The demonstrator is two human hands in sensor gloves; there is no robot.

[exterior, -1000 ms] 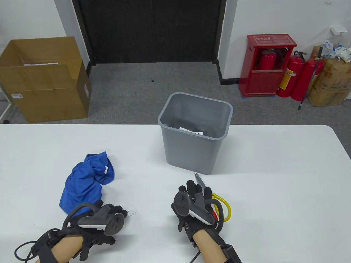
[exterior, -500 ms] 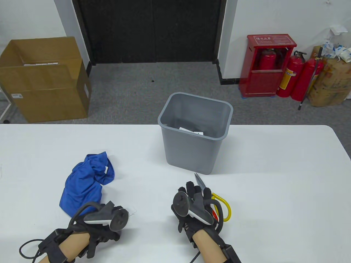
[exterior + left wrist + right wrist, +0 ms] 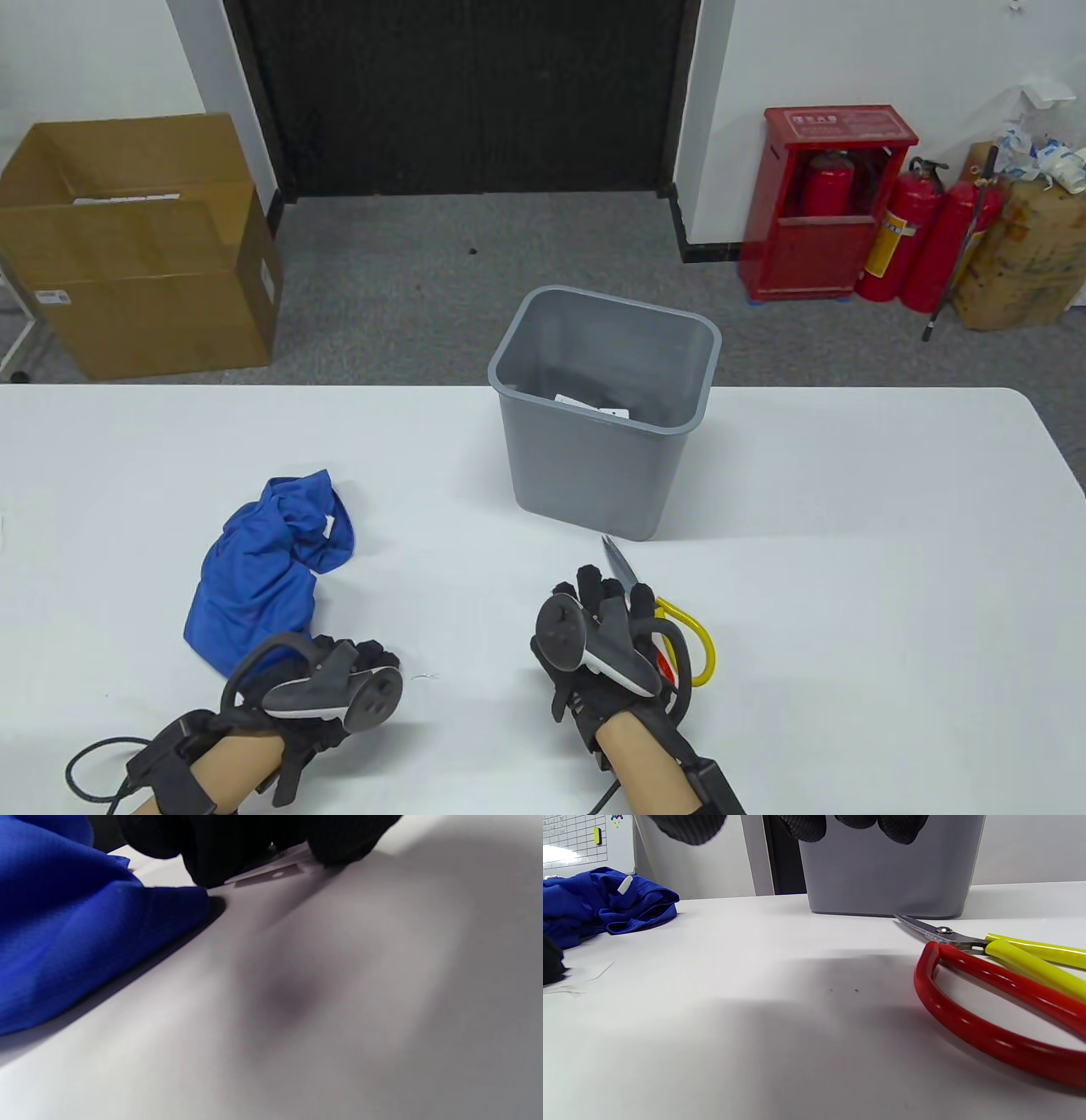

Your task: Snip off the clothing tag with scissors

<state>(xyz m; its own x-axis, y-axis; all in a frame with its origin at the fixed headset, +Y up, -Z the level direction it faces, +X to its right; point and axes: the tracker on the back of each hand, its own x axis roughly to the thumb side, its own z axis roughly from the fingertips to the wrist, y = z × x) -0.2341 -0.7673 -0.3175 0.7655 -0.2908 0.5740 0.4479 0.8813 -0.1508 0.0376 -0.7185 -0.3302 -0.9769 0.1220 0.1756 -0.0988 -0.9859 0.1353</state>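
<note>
The left hand sits at the lower left of the table view, palm down, forearm entering from the bottom edge. In the left wrist view its fingertips press down on the surface. The right hand lies at lower centre, palm down, its fingers pointing up-frame and loosely spread, gripping nothing.

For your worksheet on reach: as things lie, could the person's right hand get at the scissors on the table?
Probably yes: the right hand hovers beside the scissors, which lie flat in the open, with nothing between.
</note>
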